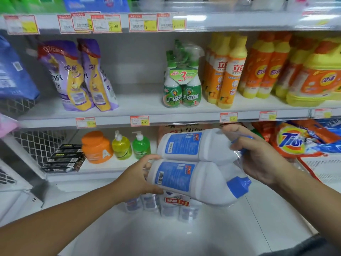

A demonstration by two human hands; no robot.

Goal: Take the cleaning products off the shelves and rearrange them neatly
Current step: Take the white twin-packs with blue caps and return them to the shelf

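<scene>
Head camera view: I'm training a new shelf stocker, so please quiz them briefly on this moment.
1. True or false: the wrapped twin pack of white plastic bottles with blue caps stands on a shelf.
2. Which end of the pack does the right hand grip? A) base end B) cap end
3. Fill in: right of the round orange plastic tub stand a yellow pump bottle and a ___ one.
Key: 1 false, it is held in the air; 2 B; 3 green pump bottle.

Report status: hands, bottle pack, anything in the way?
Left hand grips twin-pack at base, right hand at necks. Held sideways, mid-air. Floor packs directly below.
</scene>
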